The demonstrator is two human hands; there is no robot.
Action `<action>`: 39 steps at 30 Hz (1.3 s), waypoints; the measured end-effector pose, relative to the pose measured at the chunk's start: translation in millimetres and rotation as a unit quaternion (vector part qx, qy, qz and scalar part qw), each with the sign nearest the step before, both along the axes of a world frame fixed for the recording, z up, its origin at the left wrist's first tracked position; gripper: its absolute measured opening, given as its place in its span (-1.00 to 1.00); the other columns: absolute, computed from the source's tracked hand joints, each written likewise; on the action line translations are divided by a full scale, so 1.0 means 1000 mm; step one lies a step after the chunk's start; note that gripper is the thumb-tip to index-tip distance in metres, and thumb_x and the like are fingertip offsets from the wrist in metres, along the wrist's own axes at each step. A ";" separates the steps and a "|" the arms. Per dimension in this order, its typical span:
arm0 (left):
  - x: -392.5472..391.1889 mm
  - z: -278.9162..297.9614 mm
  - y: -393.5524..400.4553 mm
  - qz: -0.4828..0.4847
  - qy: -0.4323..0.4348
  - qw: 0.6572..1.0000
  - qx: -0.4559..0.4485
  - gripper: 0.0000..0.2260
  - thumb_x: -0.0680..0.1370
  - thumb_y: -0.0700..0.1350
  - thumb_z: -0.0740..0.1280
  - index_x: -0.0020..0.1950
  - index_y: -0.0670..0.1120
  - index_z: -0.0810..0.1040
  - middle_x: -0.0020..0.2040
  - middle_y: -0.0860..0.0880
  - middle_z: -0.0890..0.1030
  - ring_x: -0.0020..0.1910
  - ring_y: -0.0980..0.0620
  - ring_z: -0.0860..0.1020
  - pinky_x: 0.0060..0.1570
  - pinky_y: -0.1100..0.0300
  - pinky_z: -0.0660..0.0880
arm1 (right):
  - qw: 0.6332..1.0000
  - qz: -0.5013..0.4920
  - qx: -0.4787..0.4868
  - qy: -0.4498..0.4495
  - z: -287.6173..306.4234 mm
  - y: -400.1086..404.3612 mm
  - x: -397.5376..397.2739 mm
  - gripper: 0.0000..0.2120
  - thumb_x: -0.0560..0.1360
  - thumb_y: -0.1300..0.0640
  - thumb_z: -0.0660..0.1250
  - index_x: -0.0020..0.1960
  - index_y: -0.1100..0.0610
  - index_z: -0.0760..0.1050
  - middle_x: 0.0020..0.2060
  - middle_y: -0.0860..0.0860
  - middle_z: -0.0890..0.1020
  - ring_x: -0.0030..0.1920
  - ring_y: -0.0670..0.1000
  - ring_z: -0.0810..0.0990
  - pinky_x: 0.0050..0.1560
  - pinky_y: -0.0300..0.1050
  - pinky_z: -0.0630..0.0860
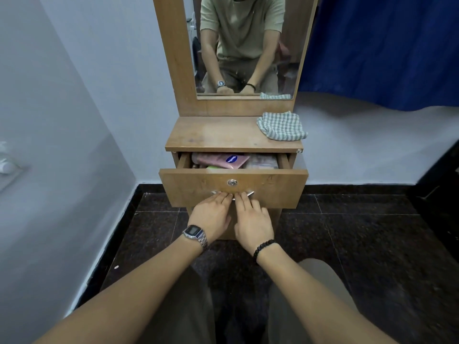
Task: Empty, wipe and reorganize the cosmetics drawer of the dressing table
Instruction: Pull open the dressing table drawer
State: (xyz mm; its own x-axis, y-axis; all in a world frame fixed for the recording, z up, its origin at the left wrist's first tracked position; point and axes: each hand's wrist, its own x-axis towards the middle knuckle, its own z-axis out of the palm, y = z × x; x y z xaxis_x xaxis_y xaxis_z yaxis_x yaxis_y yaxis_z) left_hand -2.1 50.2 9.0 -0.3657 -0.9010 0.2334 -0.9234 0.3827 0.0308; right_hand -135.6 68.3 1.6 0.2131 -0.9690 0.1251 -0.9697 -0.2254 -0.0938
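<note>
The wooden drawer [193,187] of the dressing table stands partly pulled out. Its metal handle [249,193] lies under the fingertips of both hands. My left hand [211,214], with a wristwatch, and my right hand [253,222], with a black bead bracelet, curl their fingers over that handle side by side. Inside the drawer I see a pink pouch with a blue label [221,160], a clear packet [263,162] on the right and a green item partly hidden behind the drawer front. A green-checked cloth [282,126] lies crumpled on the tabletop's right end.
The tabletop [213,135] is bare to the left of the cloth. A mirror [244,45] above reflects a person's torso and arms. Pale walls stand left and behind, a blue curtain [385,50] hangs at right. The floor [360,239] is dark tile; my knees are below.
</note>
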 end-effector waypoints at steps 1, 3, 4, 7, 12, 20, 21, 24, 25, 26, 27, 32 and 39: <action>0.000 0.002 0.007 -0.006 -0.006 1.000 -0.003 -0.56 0.44 -0.09 0.36 0.31 -0.13 0.51 0.24 -0.09 0.59 0.24 -0.02 0.55 0.17 0.14 0.49 | 1.000 -0.007 -0.009 -0.004 -0.001 0.009 0.001 -0.32 0.41 0.13 0.34 0.50 0.16 0.25 0.45 0.07 0.36 0.24 0.11 0.48 0.09 -0.01 0.48; 0.001 0.007 0.020 -0.021 -0.026 0.999 -0.015 -0.60 0.34 -0.06 0.46 0.16 -0.10 0.61 0.06 -0.04 0.67 0.05 0.03 0.64 -0.09 0.20 0.58 | 1.000 -0.014 -0.013 -0.007 -0.003 0.024 0.001 -0.30 0.25 0.12 0.46 0.38 0.17 0.44 0.33 0.06 0.52 0.09 0.10 0.57 -0.07 -0.02 0.54; 0.002 0.010 0.027 -0.027 -0.043 0.999 -0.020 -0.60 0.28 -0.04 0.50 0.09 -0.08 0.65 -0.02 -0.01 0.69 -0.03 0.05 0.66 -0.20 0.23 0.58 | 1.000 -0.016 -0.014 -0.011 -0.003 0.032 0.001 -0.28 0.18 0.12 0.51 0.33 0.17 0.49 0.27 0.06 0.56 0.03 0.10 0.60 -0.14 -0.02 0.55; 0.003 0.014 0.046 -0.026 -0.062 0.997 -0.024 -0.61 0.28 -0.03 0.50 0.09 -0.08 0.65 -0.04 0.00 0.70 -0.06 0.05 0.67 -0.26 0.23 0.58 | 0.999 -0.022 -0.020 -0.024 -0.003 0.055 0.002 -0.26 0.10 0.12 0.55 0.29 0.16 0.54 0.23 0.05 0.60 -0.02 0.09 0.62 -0.19 -0.02 0.55; -0.001 0.022 0.070 -0.030 -0.060 0.998 0.015 -0.63 0.56 -0.05 0.20 0.35 -0.11 0.46 0.24 -0.05 0.58 0.22 -0.04 0.54 0.02 0.07 0.54 | 0.999 -0.027 -0.014 -0.035 -0.003 0.084 0.006 -0.23 0.05 0.10 0.58 0.26 0.17 0.56 0.20 0.06 0.61 -0.04 0.10 0.62 -0.22 -0.01 0.56; 0.003 0.028 0.099 -0.039 -0.059 0.997 0.030 -0.69 0.48 -0.05 0.30 0.20 -0.10 0.59 0.05 -0.04 0.66 0.01 -0.05 0.64 -0.20 0.09 0.58 | 0.999 -0.024 -0.019 -0.031 -0.007 0.108 0.007 -0.28 0.05 0.09 0.58 0.21 0.17 0.60 0.17 0.07 0.64 -0.07 0.11 0.63 -0.23 -0.01 0.55; 0.002 0.028 0.100 -0.040 -0.053 0.997 0.030 -0.69 0.51 -0.04 0.27 0.21 -0.09 0.57 0.07 -0.03 0.65 0.03 -0.05 0.62 -0.16 0.09 0.57 | 0.999 -0.024 -0.024 -0.032 -0.006 0.110 0.008 -0.30 0.06 0.10 0.57 0.20 0.17 0.60 0.16 0.08 0.64 -0.08 0.11 0.63 -0.24 -0.02 0.55; 0.001 0.026 0.104 -0.043 -0.049 0.998 0.006 -0.70 0.53 -0.02 0.20 0.19 -0.07 0.56 0.07 -0.02 0.64 0.03 -0.05 0.61 -0.15 0.09 0.55 | 0.998 -0.021 -0.038 -0.034 -0.006 0.117 0.007 -0.32 0.06 0.11 0.57 0.18 0.18 0.62 0.13 0.08 0.66 -0.11 0.11 0.63 -0.25 -0.03 0.54; 0.001 0.026 0.106 -0.043 -0.055 0.998 0.001 -0.70 0.53 -0.01 0.20 0.18 -0.06 0.57 0.06 -0.01 0.65 0.01 -0.05 0.62 -0.17 0.10 0.54 | 0.998 -0.020 -0.041 -0.034 -0.006 0.119 0.007 -0.32 0.05 0.11 0.57 0.18 0.17 0.62 0.12 0.07 0.66 -0.12 0.11 0.63 -0.25 -0.03 0.54; 0.002 0.026 0.108 -0.042 -0.059 0.997 0.004 -0.71 0.53 -0.01 0.20 0.17 -0.05 0.57 0.05 -0.01 0.65 0.00 -0.05 0.62 -0.18 0.10 0.54 | 0.998 -0.020 -0.043 -0.034 -0.007 0.121 0.007 -0.31 0.04 0.11 0.58 0.18 0.17 0.62 0.12 0.07 0.66 -0.12 0.11 0.63 -0.26 -0.03 0.54; 0.002 0.024 0.109 -0.041 -0.060 0.997 0.007 -0.71 0.52 -0.01 0.20 0.16 -0.05 0.58 0.03 0.00 0.65 -0.01 -0.04 0.62 -0.20 0.12 0.53 | 0.998 -0.020 -0.044 -0.035 -0.007 0.123 0.007 -0.30 0.03 0.11 0.58 0.18 0.18 0.62 0.12 0.08 0.66 -0.12 0.11 0.63 -0.26 -0.03 0.54; 0.005 0.021 0.115 -0.052 -0.056 0.997 0.013 -0.77 0.43 0.00 0.30 0.03 -0.02 0.63 -0.13 0.03 0.67 -0.19 0.01 0.65 -0.38 0.17 0.52 | 0.998 -0.019 -0.038 -0.041 -0.008 0.130 0.007 -0.28 0.00 0.11 0.59 0.17 0.18 0.63 0.12 0.09 0.66 -0.13 0.12 0.64 -0.27 -0.01 0.56; 0.007 0.016 0.120 -0.066 -0.084 0.994 -0.005 -0.79 0.32 0.04 0.36 -0.12 0.01 0.65 -0.28 0.08 0.64 -0.34 0.09 0.62 -0.52 0.26 0.45 | 0.999 -0.011 -0.028 -0.037 -0.005 0.140 0.006 -0.23 -0.04 0.06 0.61 0.18 0.18 0.62 0.12 0.07 0.66 -0.11 0.11 0.64 -0.28 -0.02 0.54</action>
State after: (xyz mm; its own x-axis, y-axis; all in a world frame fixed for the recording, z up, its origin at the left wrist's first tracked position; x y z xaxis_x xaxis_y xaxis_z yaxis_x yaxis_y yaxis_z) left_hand 5.1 170.2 25.0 -0.5156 -0.8402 0.1681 -0.8566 0.5008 -0.1243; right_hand -130.1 208.0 -3.3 0.1802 -0.9642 0.1946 -0.9653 -0.2113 -0.1533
